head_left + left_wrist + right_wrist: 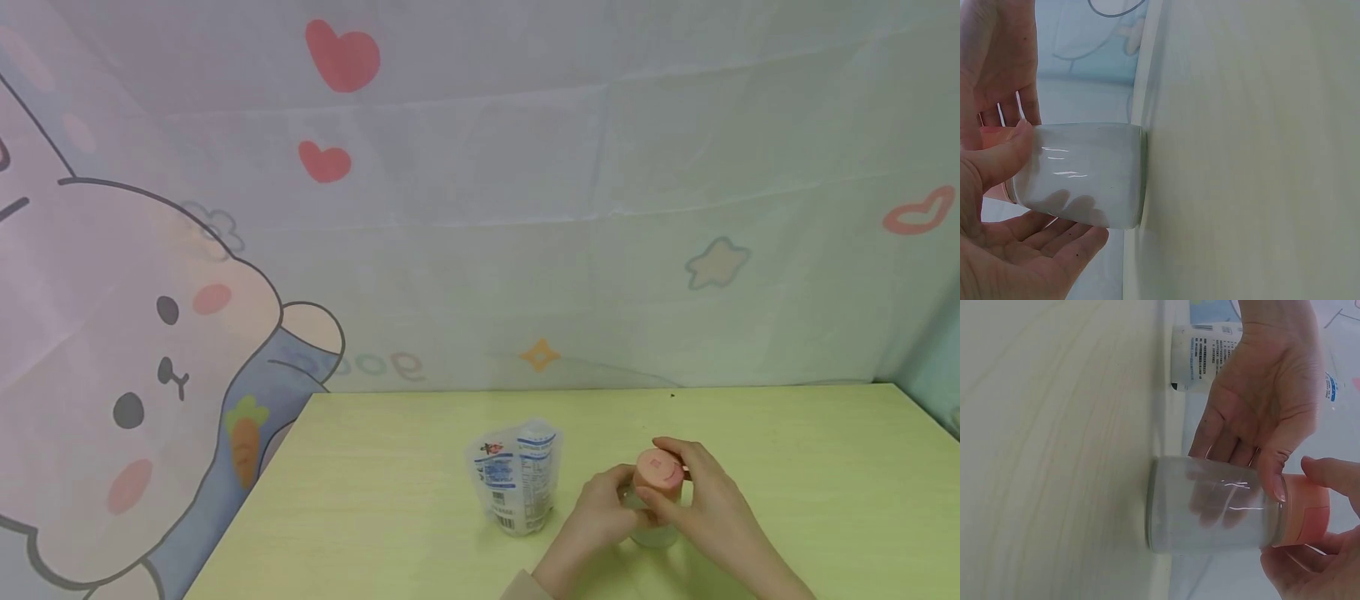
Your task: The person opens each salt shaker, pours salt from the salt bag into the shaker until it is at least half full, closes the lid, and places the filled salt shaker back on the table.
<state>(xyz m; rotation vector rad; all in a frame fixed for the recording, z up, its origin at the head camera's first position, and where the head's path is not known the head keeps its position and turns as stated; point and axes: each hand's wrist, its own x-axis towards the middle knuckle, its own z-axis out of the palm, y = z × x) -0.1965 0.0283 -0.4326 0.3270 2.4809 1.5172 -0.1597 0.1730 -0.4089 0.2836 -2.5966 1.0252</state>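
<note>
A clear glass jar [1216, 506] with a pinkish-orange lid [659, 468] stands upright at the front right of the table. My left hand [600, 517] grips the jar's body, thumb near the top and fingers wrapped behind the glass; they show through it in the right wrist view. Over the lid, my right hand [708, 500] holds its rim between thumb and fingers. The jar's base rests at the tabletop. To the left of both hands stands a white translucent pouch [517, 479] with blue print and a barcode.
The pale yellow-green table [375, 467] ends at a back edge against a hanging cloth [480, 275] printed with hearts, stars and a large rabbit. A tiny dark speck [672, 396] lies by the back edge.
</note>
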